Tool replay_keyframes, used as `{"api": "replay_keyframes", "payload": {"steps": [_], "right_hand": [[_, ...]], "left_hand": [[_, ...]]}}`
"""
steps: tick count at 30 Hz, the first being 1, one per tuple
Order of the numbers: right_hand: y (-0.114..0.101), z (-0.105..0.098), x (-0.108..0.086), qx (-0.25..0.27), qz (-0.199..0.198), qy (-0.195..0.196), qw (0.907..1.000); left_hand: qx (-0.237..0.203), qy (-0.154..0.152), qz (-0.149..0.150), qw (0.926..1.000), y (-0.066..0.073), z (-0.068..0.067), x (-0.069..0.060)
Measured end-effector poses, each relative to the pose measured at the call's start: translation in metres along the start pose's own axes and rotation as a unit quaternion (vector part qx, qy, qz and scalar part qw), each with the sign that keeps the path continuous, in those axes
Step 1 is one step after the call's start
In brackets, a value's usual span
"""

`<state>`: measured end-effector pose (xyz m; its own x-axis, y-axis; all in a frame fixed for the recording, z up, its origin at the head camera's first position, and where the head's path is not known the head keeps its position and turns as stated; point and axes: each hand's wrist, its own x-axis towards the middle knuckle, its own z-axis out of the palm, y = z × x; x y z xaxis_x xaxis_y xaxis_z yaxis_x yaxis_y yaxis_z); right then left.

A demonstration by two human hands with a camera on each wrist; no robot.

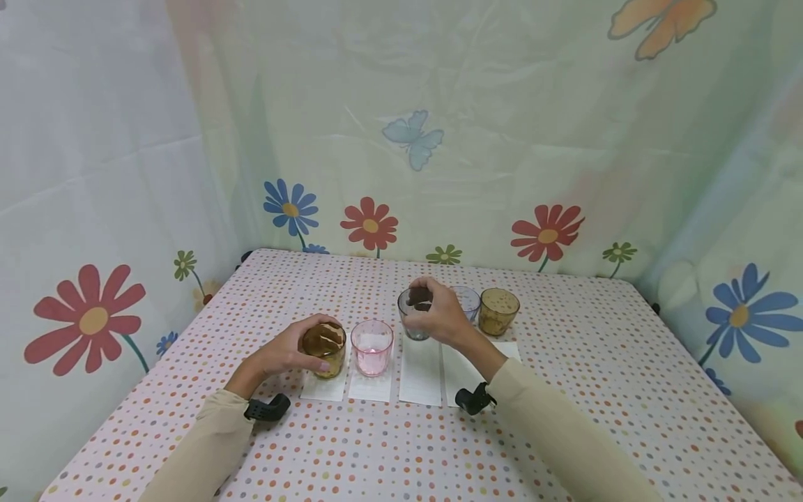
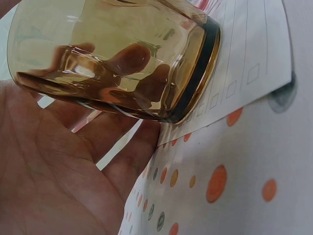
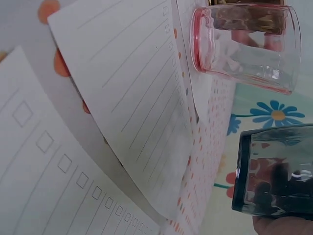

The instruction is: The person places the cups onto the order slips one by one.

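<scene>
My left hand (image 1: 282,352) curls round an amber drinking glass (image 1: 325,343), thumb on its near side. In the left wrist view, the fingers show through the amber wall, and the glass's base is at a ruled paper slip (image 2: 249,58). My right hand (image 1: 444,314) holds a smoky grey-blue glass (image 3: 274,171) by its sides; in the right wrist view it appears raised off the table. Between the hands a pink glass (image 1: 372,348) stands upright on another slip (image 1: 370,391).
Behind my right hand stands a bluish clear glass (image 1: 468,300), partly hidden. A second amber glass (image 1: 498,312) is right of it. Two paper slips, one a ruled sheet (image 1: 420,380), lie below the right hand. The dotted tablecloth (image 1: 351,453) meets a flowered curtain (image 1: 464,174) behind.
</scene>
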<state>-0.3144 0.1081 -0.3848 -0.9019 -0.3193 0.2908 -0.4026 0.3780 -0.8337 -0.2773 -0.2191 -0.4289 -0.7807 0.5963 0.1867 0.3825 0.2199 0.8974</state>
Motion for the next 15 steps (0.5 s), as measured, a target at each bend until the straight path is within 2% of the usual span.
{"api": "replay_keyframes", "payload": {"steps": [7,15], "right_hand": [[0.000,0.000,-0.005,0.010,-0.010,-0.009,0.9999],[0.004,-0.002,-0.012,0.008,0.003,-0.031,0.9995]], "left_hand": [[-0.003,0.000,-0.002,1.0000,0.001,-0.001,-0.002],[-0.006,-0.004,-0.003,1.0000,0.001,0.000,-0.001]]}}
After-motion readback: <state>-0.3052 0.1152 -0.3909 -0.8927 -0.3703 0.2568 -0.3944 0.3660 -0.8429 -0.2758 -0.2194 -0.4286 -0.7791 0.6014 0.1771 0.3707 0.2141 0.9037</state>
